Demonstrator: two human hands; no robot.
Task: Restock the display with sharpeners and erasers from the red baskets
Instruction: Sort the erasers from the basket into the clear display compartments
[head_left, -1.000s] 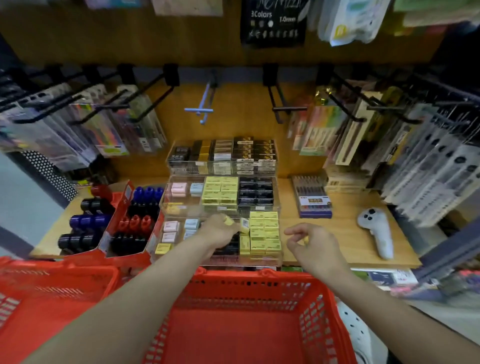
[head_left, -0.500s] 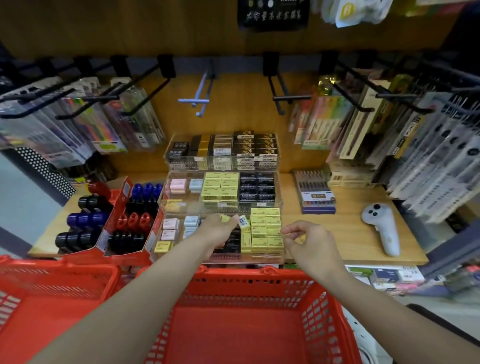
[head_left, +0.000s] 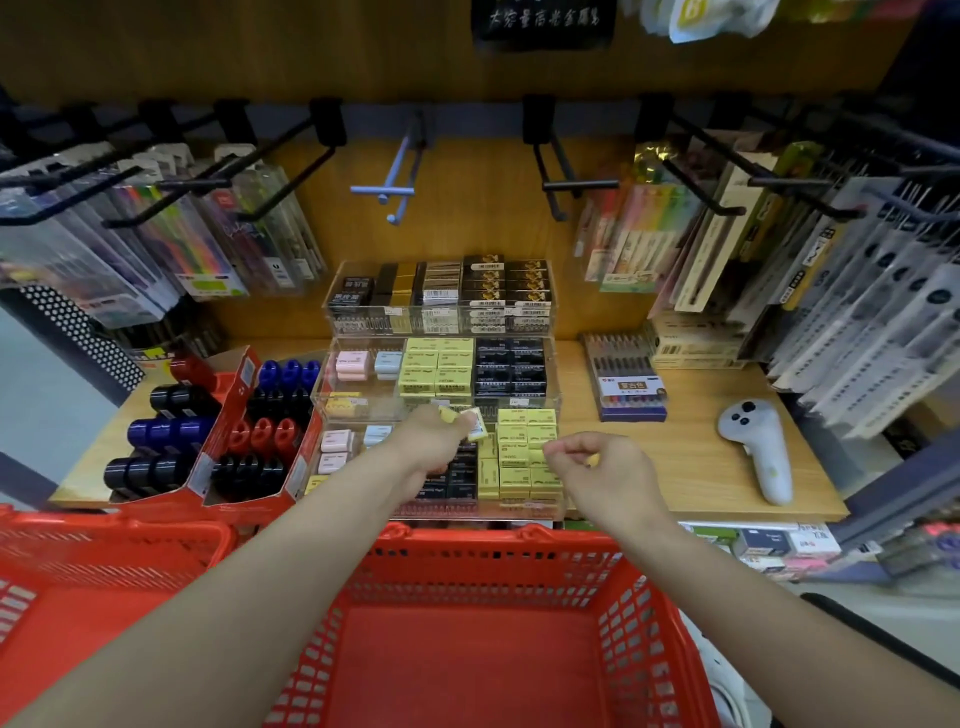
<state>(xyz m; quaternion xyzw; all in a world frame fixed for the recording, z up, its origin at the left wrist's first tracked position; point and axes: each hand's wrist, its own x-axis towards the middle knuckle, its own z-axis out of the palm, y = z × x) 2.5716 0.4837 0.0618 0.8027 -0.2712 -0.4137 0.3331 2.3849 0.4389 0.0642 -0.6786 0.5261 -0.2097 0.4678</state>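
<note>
Wooden counter (head_left: 675, 467) mid-frame holds the clear tiered acrylic display (head_left: 441, 400). Left hand (head_left: 431, 441) pinches small yellow boxed erasers (head_left: 475, 423) over its front tier; right hand (head_left: 605, 465) hovers curled, apparently empty. A loose pinch could drop one behind the stacks.

Illumination is moderate and warm, arriving from above; the wooden back panel (head_left: 467, 218) at 12 o'clock is evenly lit. Wide-angle distortion bends the hooks and packets toward 3 and 9 o'clock. Motion blur softens the edges and the hands; the centre is sharper.
</note>
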